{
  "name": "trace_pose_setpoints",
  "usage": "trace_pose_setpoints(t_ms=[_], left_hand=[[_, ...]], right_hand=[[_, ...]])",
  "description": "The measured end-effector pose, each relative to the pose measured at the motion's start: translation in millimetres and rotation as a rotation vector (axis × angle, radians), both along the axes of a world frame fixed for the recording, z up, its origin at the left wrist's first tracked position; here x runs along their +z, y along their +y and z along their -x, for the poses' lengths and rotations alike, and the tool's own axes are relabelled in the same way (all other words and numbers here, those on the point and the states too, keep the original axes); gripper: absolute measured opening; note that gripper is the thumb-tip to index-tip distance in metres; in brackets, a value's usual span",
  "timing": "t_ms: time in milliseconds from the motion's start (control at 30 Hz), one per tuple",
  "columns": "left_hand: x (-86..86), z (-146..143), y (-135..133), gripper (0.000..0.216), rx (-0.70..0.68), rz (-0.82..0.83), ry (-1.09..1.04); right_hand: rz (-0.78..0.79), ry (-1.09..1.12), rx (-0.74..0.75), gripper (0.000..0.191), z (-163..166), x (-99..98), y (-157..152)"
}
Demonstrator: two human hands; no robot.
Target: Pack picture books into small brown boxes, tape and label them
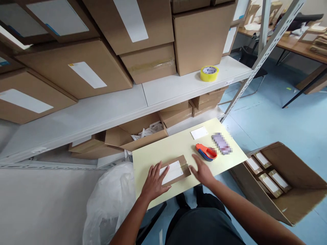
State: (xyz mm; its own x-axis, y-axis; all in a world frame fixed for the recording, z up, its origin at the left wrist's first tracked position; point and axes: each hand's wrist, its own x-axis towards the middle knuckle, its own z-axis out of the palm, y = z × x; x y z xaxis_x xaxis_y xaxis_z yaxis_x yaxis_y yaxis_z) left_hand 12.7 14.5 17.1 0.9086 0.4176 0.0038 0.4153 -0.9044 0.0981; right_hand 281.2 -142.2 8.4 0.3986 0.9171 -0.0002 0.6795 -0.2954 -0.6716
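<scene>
A small flat cardboard packet with a white label lies on a pale yellow table top in front of me. My left hand rests flat on the packet's left end, fingers spread. My right hand lies open at the packet's right end, by a strip of tape there, fingers stretched out. Just beyond my right hand sits a red and blue tape dispenser. A white card and a blurred-out item lie farther back on the table.
White shelving with large cardboard boxes stands behind the table; a yellow tape roll sits on it. An open carton holding several labelled packets is on the blue floor at right. A plastic bag bulges at left.
</scene>
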Motion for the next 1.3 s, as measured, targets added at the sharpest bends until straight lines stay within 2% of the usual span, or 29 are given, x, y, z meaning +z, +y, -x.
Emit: trace_pose_setpoints(t_ms=[100, 200, 333, 467, 567, 667, 900, 1033, 1167, 1300], left_hand=[[1.4, -0.3, -1.4, 0.096, 0.003, -0.008, 0.002], [3.0, -1.2, -3.0, 0.096, 0.016, 0.000, -0.003], [4.7, -2.2, -3.0, 0.098, 0.025, 0.029, -0.005], [2.9, -1.5, -1.5, 0.098, 0.015, 0.006, 0.005], [0.7, -0.9, -1.0, 0.099, 0.011, -0.010, 0.006], [0.7, -1.9, -1.3, 0.099, 0.017, -0.012, 0.013], [4.7, -8.9, -3.3, 0.102, 0.057, -0.006, 0.077], [6.7, -12.3, -8.3, 0.102, 0.148, 0.034, 0.078], [14.2, -11.6, -10.5, 0.103, 0.220, 0.145, 0.052], [24.0, -5.5, 4.3, 0.102, 0.322, 0.404, -0.027]], right_hand=[[-0.153, 0.141, 0.062, 0.081, 53.0, -7.8, 4.2], [-0.171, 0.208, -0.008, 0.084, 75.9, -20.4, 10.1], [-0.072, 0.393, -0.068, 0.084, 63.2, -36.1, 10.9], [0.071, 0.609, -0.121, 0.082, 50.6, -48.4, -2.8], [-0.007, 0.574, -0.163, 0.085, 54.5, -48.6, -11.8], [-0.100, 0.538, -0.115, 0.084, 59.9, -41.9, -11.0], [-0.093, 0.608, -0.071, 0.083, 54.7, -40.4, 0.9], [-0.099, 0.611, -0.034, 0.080, 45.5, -36.5, 0.4], [-0.071, 0.586, 0.036, 0.075, 37.2, -26.5, -3.3], [-0.107, 0.501, 0.137, 0.066, 22.7, -23.8, -5.3]])
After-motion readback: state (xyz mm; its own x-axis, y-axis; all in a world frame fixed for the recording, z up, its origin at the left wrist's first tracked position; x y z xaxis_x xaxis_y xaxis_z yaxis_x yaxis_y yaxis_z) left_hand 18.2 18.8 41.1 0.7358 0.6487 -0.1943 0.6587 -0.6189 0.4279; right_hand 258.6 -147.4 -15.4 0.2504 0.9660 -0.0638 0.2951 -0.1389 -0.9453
